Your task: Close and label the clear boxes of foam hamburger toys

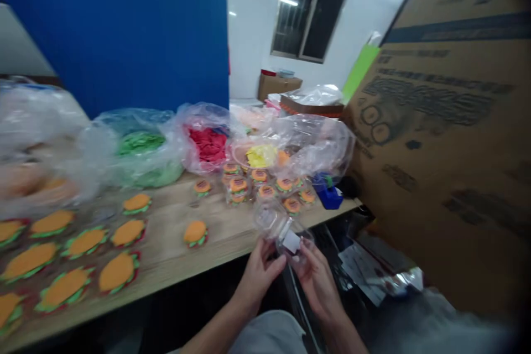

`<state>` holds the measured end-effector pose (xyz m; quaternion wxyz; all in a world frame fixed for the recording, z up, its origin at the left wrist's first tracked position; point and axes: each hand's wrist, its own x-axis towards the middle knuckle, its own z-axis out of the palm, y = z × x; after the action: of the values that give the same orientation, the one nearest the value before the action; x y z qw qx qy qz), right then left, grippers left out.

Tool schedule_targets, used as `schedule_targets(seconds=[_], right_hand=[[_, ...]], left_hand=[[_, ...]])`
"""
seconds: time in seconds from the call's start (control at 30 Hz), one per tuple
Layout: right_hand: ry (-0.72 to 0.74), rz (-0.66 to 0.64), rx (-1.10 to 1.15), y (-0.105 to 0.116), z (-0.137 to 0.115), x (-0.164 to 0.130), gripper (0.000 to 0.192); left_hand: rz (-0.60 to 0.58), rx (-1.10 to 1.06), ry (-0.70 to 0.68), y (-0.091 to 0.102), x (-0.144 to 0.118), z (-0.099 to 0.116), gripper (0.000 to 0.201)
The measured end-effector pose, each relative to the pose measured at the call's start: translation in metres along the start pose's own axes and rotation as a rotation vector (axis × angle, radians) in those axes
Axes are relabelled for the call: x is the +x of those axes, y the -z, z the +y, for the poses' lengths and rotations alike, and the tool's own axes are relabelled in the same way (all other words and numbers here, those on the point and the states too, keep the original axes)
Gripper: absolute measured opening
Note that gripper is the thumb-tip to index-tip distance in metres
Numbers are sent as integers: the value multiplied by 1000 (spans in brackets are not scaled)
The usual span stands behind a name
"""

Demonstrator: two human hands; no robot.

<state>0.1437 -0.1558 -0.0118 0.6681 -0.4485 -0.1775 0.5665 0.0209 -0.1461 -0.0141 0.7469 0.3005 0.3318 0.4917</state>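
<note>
Low in front of me, by the table's front edge, my left hand (pixel 259 271) and my right hand (pixel 317 276) hold a small clear plastic clamshell box (pixel 271 218) between them. Its lid is folded back, away from me. A small white card (pixel 291 241) lies in or over the near half, and my right thumb touches its edge. Blur hides whether the card is pinched. Just beyond the box stand several clear boxes with toy burgers (pixel 266 192) in them. One loose toy burger (pixel 196 233) sits on the tabletop to the left of my hands.
Rows of toy burgers (pixel 85 241) cover the left of the wooden table (pixel 166 254). Behind are plastic bags of green pieces (pixel 141 144), red pieces (pixel 208 145) and yellow pieces (pixel 261 156). A blue holder (pixel 331 197) stands near a large cardboard box (pixel 440 138) at right.
</note>
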Motion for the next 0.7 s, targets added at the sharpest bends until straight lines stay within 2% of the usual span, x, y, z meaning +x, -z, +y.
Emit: schedule_targets(seconds=[0.1, 0.2, 0.27, 0.3, 0.33, 0.4, 0.47, 0.53, 0.6, 0.63, 0.7], right_hand=[[-152, -162, -32, -27, 24, -11, 22], [-276, -286, -192, -25, 41, -11, 27], [-261, -330, -404, -17, 47, -2, 34], [-197, -341, -529, -13, 48, 6, 37], [-75, -334, -653, -12, 48, 15, 40], [299, -355, -889, -16, 45, 36, 43], [719, -538, -1083, -32, 41, 54, 47], [1048, -848, -1214, -58, 40, 65, 49], [1209, -1115, -1273, -85, 43, 69, 47], [1232, -1199, -1279, -97, 46, 69, 45], [1187, -1294, -1259, -116, 50, 64, 39]], left_hand=[[131, -209, -121, 5, 14, 11, 49], [233, -359, -90, 24, 21, 24, 46], [251, -446, -66, 40, 22, 33, 41], [254, -473, -62, 47, 22, 38, 38], [265, -486, -61, 54, 21, 43, 35], [308, -492, -21, 66, 18, 52, 29], [301, -538, 78, 74, 13, 60, 31], [217, -641, 139, 79, 9, 65, 38], [139, -717, 121, 84, 5, 68, 39], [141, -719, 75, 87, 3, 68, 37], [193, -642, -18, 94, 0, 65, 30]])
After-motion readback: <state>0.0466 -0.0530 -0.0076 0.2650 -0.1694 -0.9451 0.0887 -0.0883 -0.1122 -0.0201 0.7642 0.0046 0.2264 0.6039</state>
